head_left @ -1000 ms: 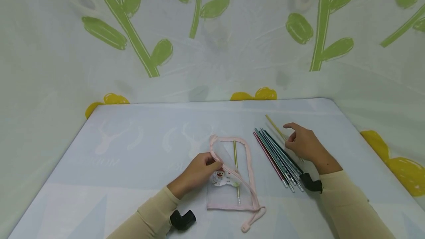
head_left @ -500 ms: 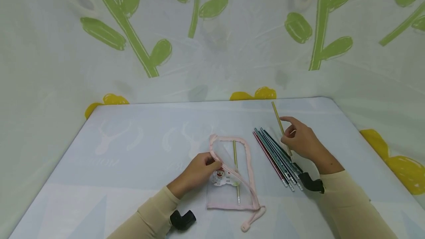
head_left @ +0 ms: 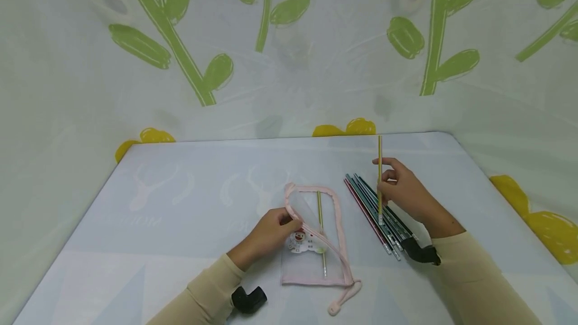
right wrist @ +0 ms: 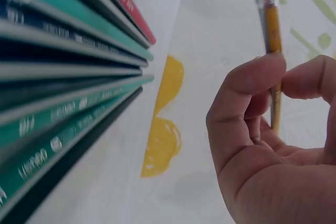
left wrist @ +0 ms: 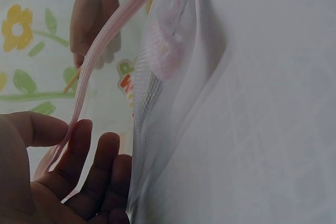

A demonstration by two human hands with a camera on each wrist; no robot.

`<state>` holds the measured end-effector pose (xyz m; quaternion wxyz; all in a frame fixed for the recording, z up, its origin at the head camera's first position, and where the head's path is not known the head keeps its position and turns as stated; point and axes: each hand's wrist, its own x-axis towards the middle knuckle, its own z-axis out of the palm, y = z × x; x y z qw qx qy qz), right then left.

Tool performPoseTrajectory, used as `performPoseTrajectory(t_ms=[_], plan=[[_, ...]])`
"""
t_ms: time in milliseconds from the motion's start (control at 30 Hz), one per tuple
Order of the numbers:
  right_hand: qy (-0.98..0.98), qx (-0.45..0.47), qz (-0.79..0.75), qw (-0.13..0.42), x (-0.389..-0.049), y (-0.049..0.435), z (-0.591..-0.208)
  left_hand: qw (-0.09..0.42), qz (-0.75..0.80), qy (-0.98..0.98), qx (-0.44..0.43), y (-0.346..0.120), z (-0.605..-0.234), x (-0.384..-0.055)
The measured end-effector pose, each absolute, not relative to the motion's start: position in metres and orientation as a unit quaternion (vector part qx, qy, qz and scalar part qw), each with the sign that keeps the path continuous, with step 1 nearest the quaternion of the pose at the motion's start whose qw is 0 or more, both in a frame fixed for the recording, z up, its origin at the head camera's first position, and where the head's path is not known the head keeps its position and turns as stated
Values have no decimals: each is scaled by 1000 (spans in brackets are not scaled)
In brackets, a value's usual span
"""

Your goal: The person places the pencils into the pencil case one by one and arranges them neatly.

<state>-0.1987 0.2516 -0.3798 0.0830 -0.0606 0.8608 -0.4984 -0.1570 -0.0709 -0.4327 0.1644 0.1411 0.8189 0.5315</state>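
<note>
One second ago the yellow pencil [head_left: 380, 174] was lying flat on the surface [head_left: 180, 214], just beside the row of pencils [head_left: 375, 214], and the right hand [head_left: 404, 192] was only reaching down over it with the fingers loose. Half a second ago the hand had pinched it and lifted it, and the pencil was tilted, its far end pointing up and away. Now the pencil stands almost upright between the thumb and the fingers. The right hand has also moved a little to the left, so the lower end of the pencil is now over the row.
</note>
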Motion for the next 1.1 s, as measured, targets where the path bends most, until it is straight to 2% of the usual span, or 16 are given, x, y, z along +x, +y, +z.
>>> performPoseTrajectory(t_ms=[733,1100], plan=[[805,-76,-576,118,-191,226,-384,178,538,813,136,-72,-437,-158],[796,-85,-592,96,-189,223,-383,184,553,800,145,-73,-436,-159]])
